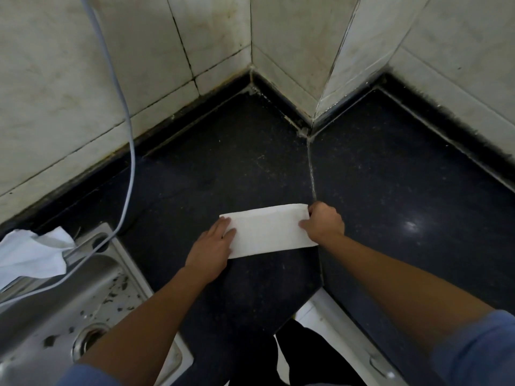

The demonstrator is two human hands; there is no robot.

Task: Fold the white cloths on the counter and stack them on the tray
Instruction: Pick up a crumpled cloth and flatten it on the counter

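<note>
Left hand (213, 243) flat on cloth (269, 231), right hand (323, 222) pinching its other end, on counter (390, 190). Prob slides w/ next fold, slick surface. No tray in view.

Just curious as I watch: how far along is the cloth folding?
Partly done. One white cloth lies on the dark counter, already folded into a flat strip. The left hand presses one end while the right hand pinches the other. A crumpled cloth waits by the sink. No tray is in view.

Glossy black stone counter (390, 190), matt cloth (267, 231)
</note>
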